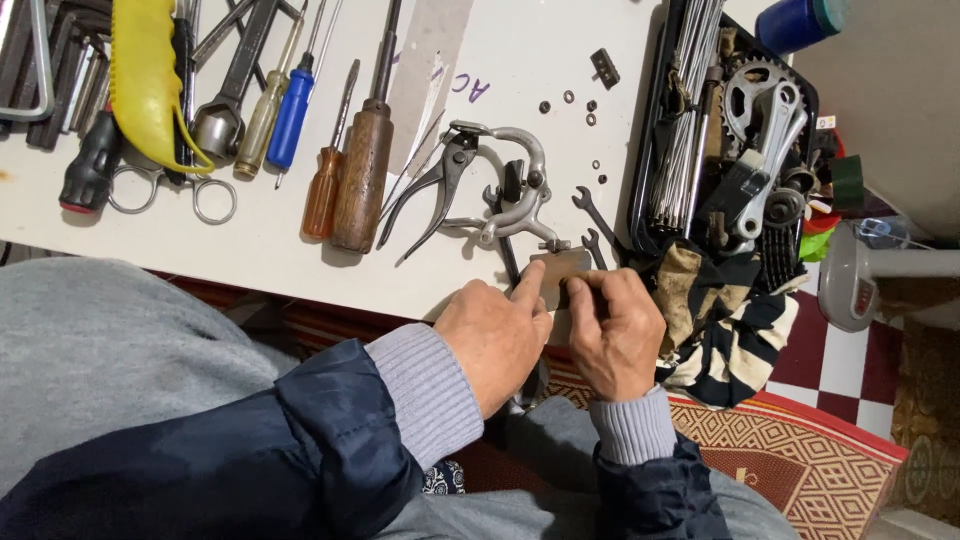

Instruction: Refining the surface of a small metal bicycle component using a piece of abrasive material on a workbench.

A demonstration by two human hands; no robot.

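Observation:
At the near edge of the white table (520, 60), my left hand (495, 335) and my right hand (615, 335) meet on a small flat brownish piece (562, 265). The left index finger presses on the piece's near side. The right thumb and fingers pinch its right end. Just beyond it lie a silver bicycle brake caliper (520, 200), a small open-ended spanner (595, 215) and dark pliers (435, 185). What lies under my palms is hidden.
Screwdrivers with wooden, orange and blue handles (345, 150), scissors (175, 190), a yellow-handled tool (145, 75) and wrenches line the table's left. A black tray (735, 130) on the right holds spokes, a chainring and a crank. A striped rag (725, 320) hangs beside it. Small nuts (575, 105) are scattered.

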